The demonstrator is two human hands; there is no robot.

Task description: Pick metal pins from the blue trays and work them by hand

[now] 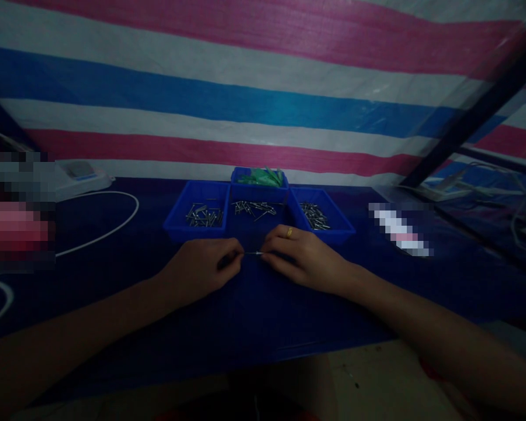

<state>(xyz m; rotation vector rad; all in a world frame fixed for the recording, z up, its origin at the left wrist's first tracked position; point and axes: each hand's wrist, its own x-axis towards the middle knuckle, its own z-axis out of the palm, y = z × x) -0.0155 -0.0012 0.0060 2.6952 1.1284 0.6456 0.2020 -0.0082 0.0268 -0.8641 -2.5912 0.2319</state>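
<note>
Between my two hands, low over the blue table, lies a thin metal pin, thicker and brighter toward its right end. The closed fingertips of my left hand pinch its thin left end. On its right end, the thumb and fingers of my right hand, which wears a yellow ring, are pressed together. Just beyond my hands stand a left blue bin and a right blue bin, each holding many small metal pins. More loose metal pins lie on the table between these bins.
A back blue bin holds green plastic. White cable curves across the table at left, near a pale device. A blurred-out white object lies at right. Striped sheeting hangs behind the table.
</note>
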